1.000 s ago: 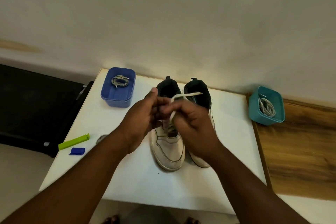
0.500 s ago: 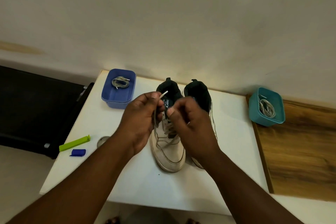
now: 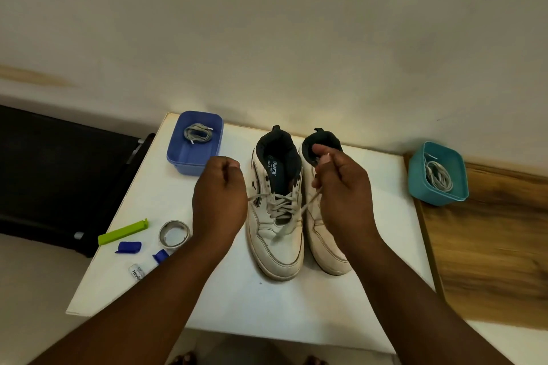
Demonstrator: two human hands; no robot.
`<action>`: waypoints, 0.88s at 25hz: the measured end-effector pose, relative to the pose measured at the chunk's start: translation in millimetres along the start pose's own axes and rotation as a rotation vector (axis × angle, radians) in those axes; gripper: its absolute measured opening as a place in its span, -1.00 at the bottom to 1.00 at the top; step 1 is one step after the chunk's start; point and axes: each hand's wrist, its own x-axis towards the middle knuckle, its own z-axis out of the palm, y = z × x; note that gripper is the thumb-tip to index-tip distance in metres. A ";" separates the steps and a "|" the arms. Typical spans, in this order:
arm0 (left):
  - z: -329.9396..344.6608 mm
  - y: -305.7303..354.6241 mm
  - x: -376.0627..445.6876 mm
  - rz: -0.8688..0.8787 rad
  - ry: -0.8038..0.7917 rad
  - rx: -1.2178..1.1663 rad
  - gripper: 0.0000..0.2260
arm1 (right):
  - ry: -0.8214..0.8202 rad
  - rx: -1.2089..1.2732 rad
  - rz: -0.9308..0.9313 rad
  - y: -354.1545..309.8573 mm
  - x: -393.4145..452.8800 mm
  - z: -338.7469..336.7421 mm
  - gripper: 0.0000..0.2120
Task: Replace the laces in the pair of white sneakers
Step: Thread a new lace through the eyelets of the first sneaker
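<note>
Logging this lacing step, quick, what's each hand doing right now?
Left hand: fingers curled, gripping one end of the lace.
Right hand: fingers curled, gripping the other end.

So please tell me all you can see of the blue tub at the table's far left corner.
The blue tub is a rectangular, open-topped container with rounded corners, plastic by its look. It stands upright on the white table, at its far left corner near the wall. Inside lies one coiled grey lace with white tips. Neither hand touches it.
</note>
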 end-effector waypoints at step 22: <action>4.7 -10.2 -0.4 0.038 -0.335 0.141 -0.79 | -0.118 -0.669 -0.300 23.5 -16.1 34.6 -0.89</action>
